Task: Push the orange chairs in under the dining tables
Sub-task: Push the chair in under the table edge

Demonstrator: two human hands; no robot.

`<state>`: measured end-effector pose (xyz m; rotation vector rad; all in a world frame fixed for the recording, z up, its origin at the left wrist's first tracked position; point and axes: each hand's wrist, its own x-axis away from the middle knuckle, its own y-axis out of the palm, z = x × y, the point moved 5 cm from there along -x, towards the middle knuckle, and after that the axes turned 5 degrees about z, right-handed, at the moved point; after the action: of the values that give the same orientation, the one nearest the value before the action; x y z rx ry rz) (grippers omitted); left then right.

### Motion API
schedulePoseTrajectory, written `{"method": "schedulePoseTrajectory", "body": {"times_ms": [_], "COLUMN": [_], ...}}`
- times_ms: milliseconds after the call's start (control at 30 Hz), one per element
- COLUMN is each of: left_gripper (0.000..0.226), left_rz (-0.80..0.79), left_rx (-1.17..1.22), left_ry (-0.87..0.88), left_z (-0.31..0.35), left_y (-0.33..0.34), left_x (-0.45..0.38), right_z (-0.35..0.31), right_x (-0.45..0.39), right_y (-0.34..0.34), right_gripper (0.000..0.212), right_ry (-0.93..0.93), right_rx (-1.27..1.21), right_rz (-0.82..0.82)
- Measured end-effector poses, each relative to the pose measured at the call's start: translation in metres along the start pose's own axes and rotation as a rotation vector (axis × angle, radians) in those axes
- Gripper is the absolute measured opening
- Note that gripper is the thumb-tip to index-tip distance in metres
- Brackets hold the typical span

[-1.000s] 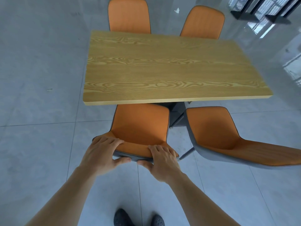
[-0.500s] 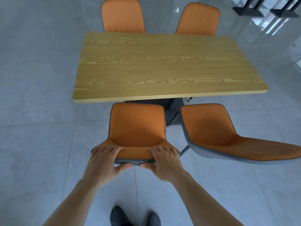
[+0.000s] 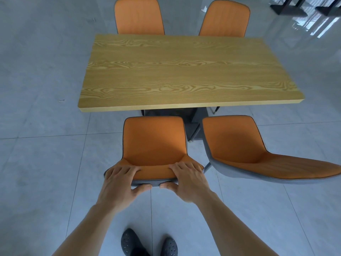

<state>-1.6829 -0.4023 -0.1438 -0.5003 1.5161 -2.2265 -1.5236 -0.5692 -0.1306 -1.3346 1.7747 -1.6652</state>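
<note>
The near-left orange chair (image 3: 154, 141) stands in front of the wood-grain dining table (image 3: 184, 71), its seat's front edge just short of the table's near edge. My left hand (image 3: 120, 183) and my right hand (image 3: 188, 182) both grip the top of its backrest, fingers over the orange side and thumbs on the grey shell. A second orange chair (image 3: 236, 143) stands to the right, turned askew and outside the table. On the far side, two orange chairs (image 3: 139, 15) (image 3: 224, 19) sit tucked against the table.
Grey tiled floor surrounds the table. The table's dark pedestal (image 3: 195, 124) shows between the two near chairs. Black bases of other furniture (image 3: 289, 8) stand at the top right. My dark shoes (image 3: 132, 242) are right behind the held chair.
The held chair's seat front was under the table edge a second ago; now a small gap shows between them. Both hands keep their grip on the backrest.
</note>
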Motion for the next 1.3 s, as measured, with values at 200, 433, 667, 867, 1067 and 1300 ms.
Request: {"method": "schedulePoseTrajectory", "body": {"times_ms": [200, 433, 667, 867, 1067, 1300], "left_gripper": [0.076, 0.075, 0.073, 0.075, 0.074, 0.075], "left_rz": [0.004, 0.002, 0.015, 0.017, 0.024, 0.017], "left_rx": [0.010, 0.009, 0.009, 0.000, -0.011, -0.014], "left_ry": [-0.004, 0.000, 0.001, 0.000, -0.019, -0.003], "left_z": [0.001, 0.001, 0.002, 0.004, 0.015, 0.014], "left_y": [-0.002, -0.002, -0.002, -0.003, 0.002, 0.004], "left_x": [-0.001, -0.001, -0.002, 0.001, 0.004, 0.006], "right_z": [-0.001, 0.001, 0.003, 0.003, 0.012, 0.011], "right_x": [0.000, -0.003, -0.005, -0.003, 0.000, 0.005], "right_y": [-0.002, -0.001, -0.001, 0.000, -0.006, -0.003], "right_gripper": [0.087, 0.087, 0.087, 0.089, 0.096, 0.091], "right_ry": [-0.011, -0.026, -0.028, -0.023, -0.006, -0.008], "right_rx": [-0.001, 0.009, 0.009, 0.012, -0.009, 0.016], "right_rz": [0.016, -0.002, -0.017, -0.016, -0.074, -0.039]}}
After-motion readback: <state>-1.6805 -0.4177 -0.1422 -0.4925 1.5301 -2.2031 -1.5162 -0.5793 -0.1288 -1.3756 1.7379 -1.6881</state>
